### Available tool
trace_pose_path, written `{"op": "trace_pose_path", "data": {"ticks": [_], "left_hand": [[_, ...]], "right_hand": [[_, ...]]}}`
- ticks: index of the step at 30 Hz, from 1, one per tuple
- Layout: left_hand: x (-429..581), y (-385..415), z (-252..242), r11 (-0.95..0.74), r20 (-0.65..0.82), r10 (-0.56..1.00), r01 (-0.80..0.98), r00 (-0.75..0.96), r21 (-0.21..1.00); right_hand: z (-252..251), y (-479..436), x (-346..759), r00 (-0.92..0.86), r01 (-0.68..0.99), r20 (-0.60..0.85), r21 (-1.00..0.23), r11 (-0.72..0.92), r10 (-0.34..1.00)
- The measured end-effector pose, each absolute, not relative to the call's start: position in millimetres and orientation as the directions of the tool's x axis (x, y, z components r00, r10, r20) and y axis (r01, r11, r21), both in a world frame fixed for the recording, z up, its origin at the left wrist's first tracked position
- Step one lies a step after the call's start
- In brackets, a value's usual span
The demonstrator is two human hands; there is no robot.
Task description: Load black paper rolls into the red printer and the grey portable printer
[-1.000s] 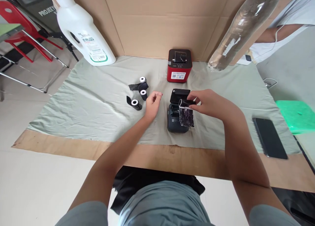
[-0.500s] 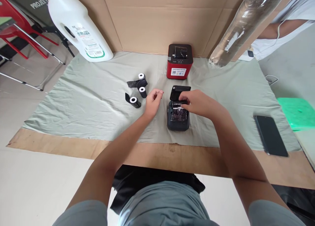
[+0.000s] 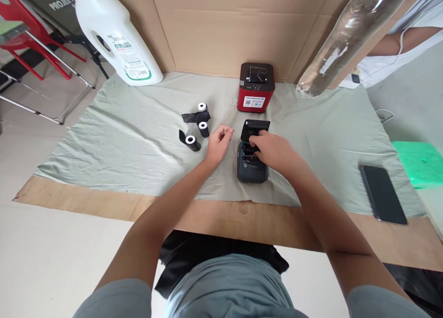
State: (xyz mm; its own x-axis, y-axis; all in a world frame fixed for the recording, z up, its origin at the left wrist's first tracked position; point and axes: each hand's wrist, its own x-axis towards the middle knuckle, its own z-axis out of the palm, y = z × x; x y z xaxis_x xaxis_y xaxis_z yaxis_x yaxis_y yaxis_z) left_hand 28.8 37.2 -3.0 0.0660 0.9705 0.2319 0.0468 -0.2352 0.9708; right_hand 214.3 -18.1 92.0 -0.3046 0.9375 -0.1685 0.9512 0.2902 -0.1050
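A small black label printer [image 3: 252,169] sits on the cloth with its lid [image 3: 255,129] raised. My right hand [image 3: 273,151] reaches into its compartment from the right, thumb and fingers closed on a black-wrapped paper roll [image 3: 249,150] that is mostly hidden by the fingers. To the left of the printer, my left hand [image 3: 219,143] hovers by itself, fingers curled and thumb against the forefinger, with nothing visible in it. Several black rolls with white cores, such as the nearest roll [image 3: 192,143], stand beyond my left hand, some with loose black strips.
Behind the printer stands a red and black box-shaped printer [image 3: 254,91]. A white detergent bottle [image 3: 129,45] is at the back left, a clear plastic-wrapped tube [image 3: 339,45] at the back right. A phone [image 3: 382,194] lies on the right. Another person's arm [image 3: 403,41] shows beyond the cardboard.
The shiny black strip that hung over the printer's front no longer covers it. My right hand's fingers have moved deeper into the compartment. My left hand has hardly moved.
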Motion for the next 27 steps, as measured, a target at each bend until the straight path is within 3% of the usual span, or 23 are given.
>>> {"op": "trace_pose_path", "data": {"ticks": [3, 8, 10, 14, 17, 20, 23, 27], "left_hand": [[29, 36, -3, -0.235, 0.233, 0.971, 0.032, 0.059, 0.971], [31, 37, -4, -0.242, 0.239, 0.969, 0.038, 0.054, 0.970], [31, 37, -3, -0.244, 0.242, 0.969, 0.039, 0.052, 0.969], [28, 30, 1, -0.301, 0.297, 0.952, 0.051, 0.071, 0.952], [25, 18, 4, -0.457, 0.427, 0.871, 0.082, 0.244, 0.886], [25, 8, 2, -0.555, 0.492, 0.786, 0.077, 0.374, 0.829], [28, 7, -1, -0.524, 0.461, 0.805, 0.081, 0.373, 0.848], [27, 18, 4, -0.373, 0.291, 0.838, 0.095, 0.462, 0.923]], "right_hand": [[97, -17, 218, -0.301, 0.947, -0.147, -0.165, 0.276, 0.942], [105, -11, 228, -0.172, 0.916, 0.171, -0.334, 0.221, 0.970], [104, -7, 231, -0.141, 0.908, 0.211, -0.362, 0.212, 0.967], [103, -5, 237, -0.259, 0.897, 0.094, -0.345, 0.276, 0.961], [110, -11, 241, -0.384, 0.872, -0.020, -0.335, 0.355, 0.923], [119, -18, 241, -0.426, 0.857, -0.193, -0.398, 0.326, 0.884], [122, -20, 242, -0.412, 0.862, -0.321, -0.440, 0.251, 0.853], [116, -15, 247, -0.325, 0.909, -0.301, -0.361, 0.208, 0.897]]}}
